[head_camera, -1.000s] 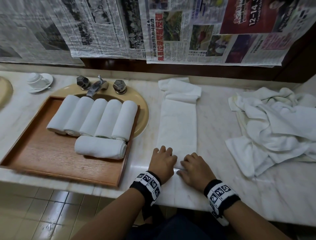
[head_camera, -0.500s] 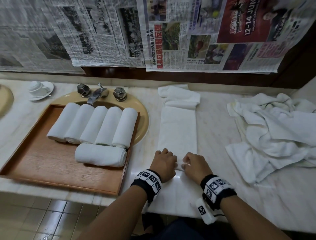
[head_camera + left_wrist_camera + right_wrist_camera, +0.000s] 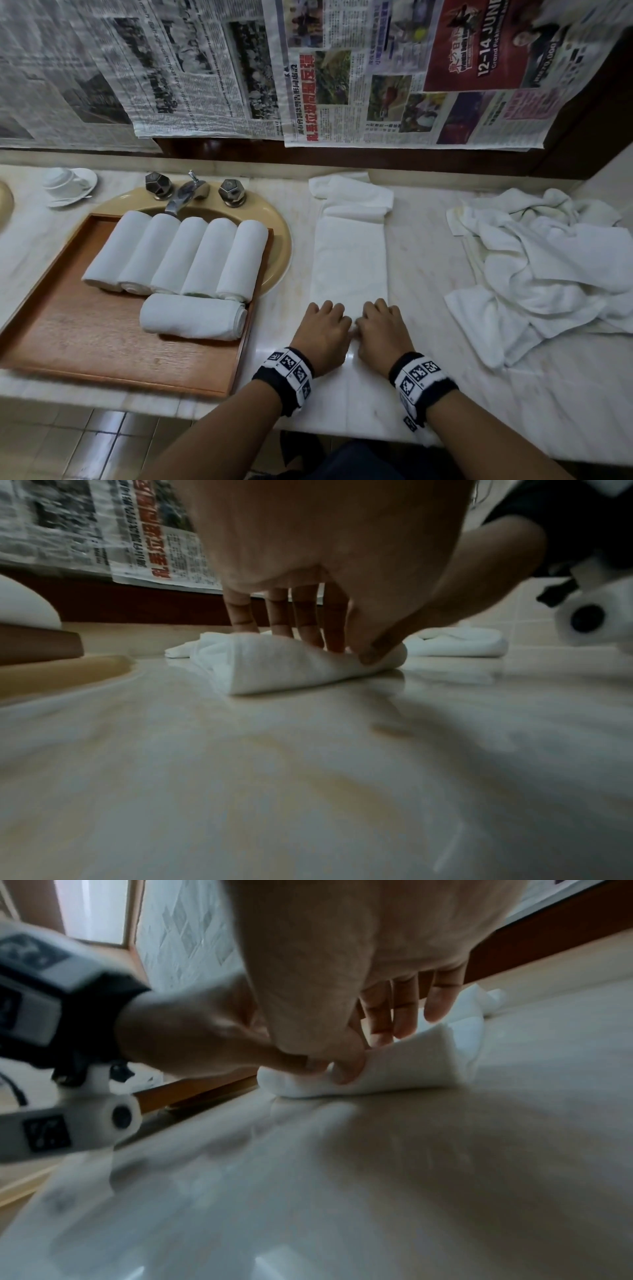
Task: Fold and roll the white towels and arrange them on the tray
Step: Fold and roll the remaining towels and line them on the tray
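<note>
A white towel folded into a long strip [image 3: 351, 255] lies on the marble counter, running away from me. Its near end is a small roll [image 3: 284, 664] [image 3: 387, 1069]. My left hand [image 3: 323, 330] and right hand [image 3: 382, 327] sit side by side on that roll, fingers over its top and thumbs tucked against its near side. A wooden tray [image 3: 85, 346] at the left carries several rolled white towels [image 3: 178, 257], with one more [image 3: 193, 317] lying crosswise in front of them.
A heap of loose white towels [image 3: 548, 270] lies on the counter at the right. The tray rests over a tan sink [image 3: 279, 240] with a tap [image 3: 186, 193]. A cup on a saucer [image 3: 68, 181] stands far left. Newspaper sheets [image 3: 342, 68] hang on the wall behind.
Both hands have moved forward along the strip with the roll under them, and they now sit closer together. The flat part of the strip is shorter.
</note>
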`<state>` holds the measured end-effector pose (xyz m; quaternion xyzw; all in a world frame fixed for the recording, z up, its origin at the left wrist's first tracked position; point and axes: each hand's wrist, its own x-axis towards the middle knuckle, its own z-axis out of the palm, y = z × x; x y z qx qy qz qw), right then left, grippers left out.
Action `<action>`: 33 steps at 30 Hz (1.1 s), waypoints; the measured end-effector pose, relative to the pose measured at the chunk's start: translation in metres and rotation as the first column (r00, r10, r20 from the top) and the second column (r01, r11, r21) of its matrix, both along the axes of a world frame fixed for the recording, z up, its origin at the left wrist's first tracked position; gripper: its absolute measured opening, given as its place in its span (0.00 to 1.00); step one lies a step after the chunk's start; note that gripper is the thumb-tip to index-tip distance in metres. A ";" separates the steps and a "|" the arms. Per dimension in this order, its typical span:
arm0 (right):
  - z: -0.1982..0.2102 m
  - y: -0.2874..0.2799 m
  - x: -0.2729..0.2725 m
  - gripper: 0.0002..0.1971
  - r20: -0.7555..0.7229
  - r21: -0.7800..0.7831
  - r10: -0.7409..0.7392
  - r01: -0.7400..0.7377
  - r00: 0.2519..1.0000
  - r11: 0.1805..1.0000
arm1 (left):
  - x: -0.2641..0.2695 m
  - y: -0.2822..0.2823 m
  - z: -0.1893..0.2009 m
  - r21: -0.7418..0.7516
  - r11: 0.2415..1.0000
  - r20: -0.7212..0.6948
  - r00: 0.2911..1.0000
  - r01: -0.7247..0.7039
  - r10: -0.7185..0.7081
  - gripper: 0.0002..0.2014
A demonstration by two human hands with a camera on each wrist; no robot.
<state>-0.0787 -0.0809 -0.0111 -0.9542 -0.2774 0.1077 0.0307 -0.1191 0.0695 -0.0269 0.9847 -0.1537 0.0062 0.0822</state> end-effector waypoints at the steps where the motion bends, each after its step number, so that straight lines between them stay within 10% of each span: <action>1: 0.002 0.002 0.004 0.03 -0.043 -0.022 -0.025 0.024 0.999 0.999 | 0.000 0.004 -0.001 -0.001 1.000 0.030 0.999 0.026 -0.026 0.07; 8: 0.013 0.000 0.039 0.07 -0.468 0.144 -0.235 0.336 0.852 0.931 | 0.026 0.005 0.010 0.069 0.998 -0.182 0.983 -0.016 0.028 0.05; 14: -0.013 -0.007 0.015 0.06 0.071 0.178 0.067 -0.079 0.995 0.981 | 0.059 0.001 0.018 0.080 0.959 -0.430 0.858 -0.273 0.280 0.09; 19: -0.018 -0.004 0.012 0.11 0.151 0.077 0.094 -0.107 0.984 0.991 | 0.064 0.001 0.018 -0.049 0.899 -0.341 0.853 -0.434 0.394 0.03; 25: 0.011 0.012 0.027 0.13 -0.034 -0.103 0.038 -0.041 0.999 0.994 | 0.030 0.002 0.007 -0.032 0.990 -0.009 0.991 -0.136 0.136 0.07; 30: 0.020 0.011 0.035 0.15 -0.386 -0.095 -0.058 0.023 0.921 0.995 | 0.009 0.008 -0.006 0.050 0.998 -0.131 0.991 -0.022 0.029 0.10; 33: 0.013 0.008 0.021 0.10 -0.198 0.024 -0.053 0.059 0.979 0.998 | 0.014 0.006 0.006 0.032 0.998 -0.200 0.978 -0.059 0.064 0.03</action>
